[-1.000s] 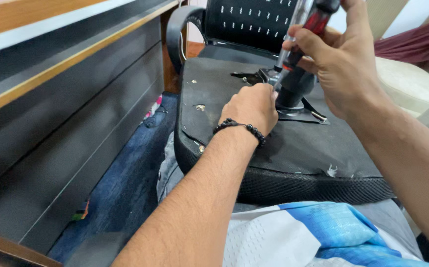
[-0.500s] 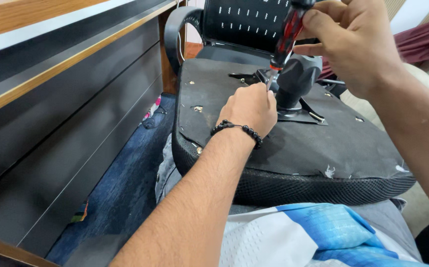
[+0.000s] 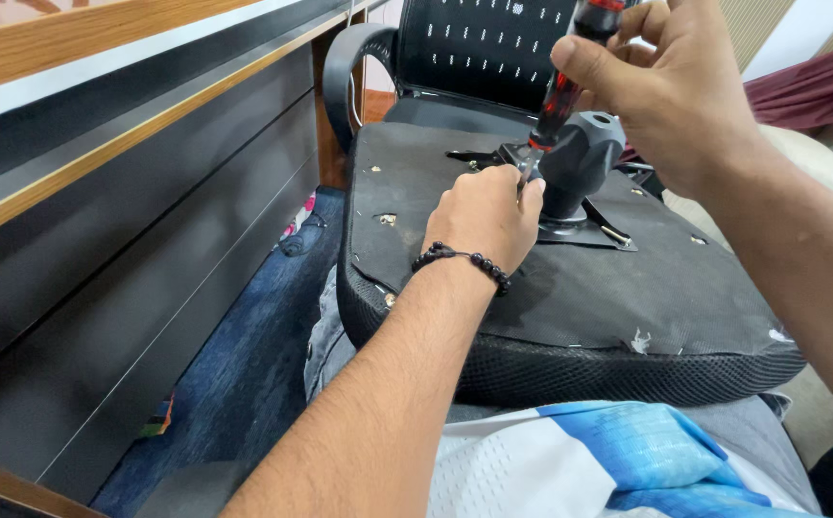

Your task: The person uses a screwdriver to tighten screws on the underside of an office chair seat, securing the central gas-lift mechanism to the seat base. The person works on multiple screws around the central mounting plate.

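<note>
i see my right hand [image 3: 676, 91] wrapped around the red-and-black handle of a screwdriver [image 3: 562, 88], holding it nearly upright with a slight tilt — the shaft runs down into my left hand [image 3: 482, 216]. the left hand is curled shut, its fingertips pinched around the lower end of the shaft, where the tip is hidden, and it wears a dark bead bracelet [image 3: 463, 261]. all this sits on the upturned underside of a black chair seat [image 3: 570, 307] lying across my lap, just beside the black mount [image 3: 580, 163] near the seat's far edge. a dark cabinet front [image 3: 119, 259] runs along the left.
</note>
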